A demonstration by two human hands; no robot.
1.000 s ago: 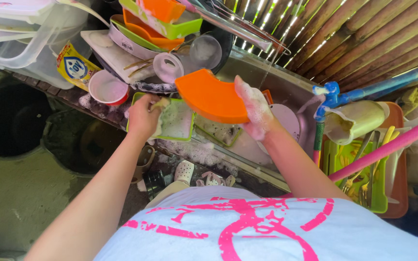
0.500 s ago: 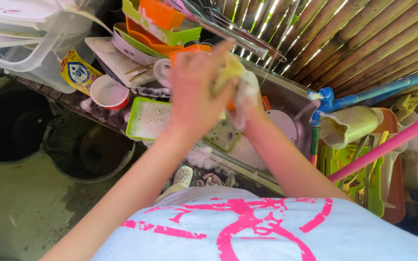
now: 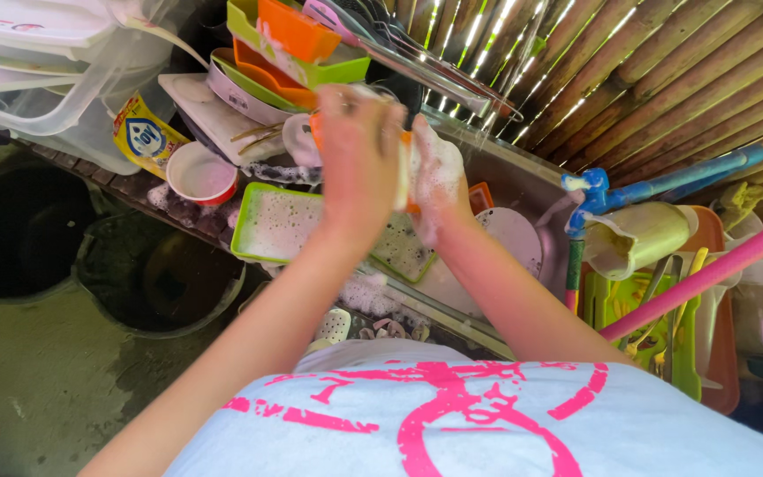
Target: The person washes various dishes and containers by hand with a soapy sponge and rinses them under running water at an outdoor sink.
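Since the earlier frame, the left hand (image 3: 359, 155) was brought up from the green tray (image 3: 262, 225), fingers closed on a soapy sponge (image 3: 402, 172) pressed against the orange plate (image 3: 315, 128) gripped by the sudsy right hand (image 3: 439, 181) above the sink (image 3: 523, 168); foam lay in the tray.

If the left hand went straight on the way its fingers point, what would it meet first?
Probably the stack of green and orange plates just beyond the left hand; depth is unclear from this view.
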